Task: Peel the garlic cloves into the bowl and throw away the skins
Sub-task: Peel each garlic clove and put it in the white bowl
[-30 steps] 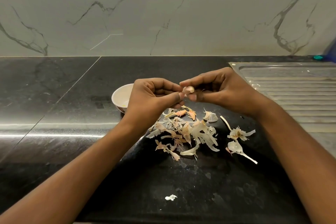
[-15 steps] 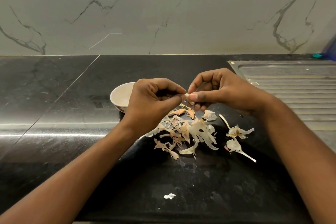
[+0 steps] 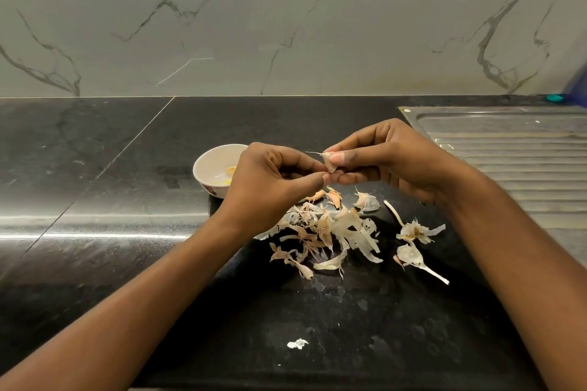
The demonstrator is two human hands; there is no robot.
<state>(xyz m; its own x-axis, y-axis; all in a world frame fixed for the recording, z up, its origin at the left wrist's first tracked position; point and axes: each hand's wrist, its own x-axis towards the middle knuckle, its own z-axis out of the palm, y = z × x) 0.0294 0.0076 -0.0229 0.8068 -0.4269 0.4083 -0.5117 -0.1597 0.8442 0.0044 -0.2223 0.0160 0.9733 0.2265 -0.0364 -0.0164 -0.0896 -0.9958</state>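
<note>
Clove has been lifted slightly, skin tail now pointing left. It is pinched by right hand; left hand fingertips are closed on its lower end. Bowl lies just left.

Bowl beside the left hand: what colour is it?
White bowl, with a small red mark low on its outside; head view.

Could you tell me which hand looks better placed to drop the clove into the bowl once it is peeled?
Probably the left hand: it sits right beside the bowl, partly overlapping its rim, while the right hand pinches the garlic clove farther from it, toward the sink drainer.
</note>
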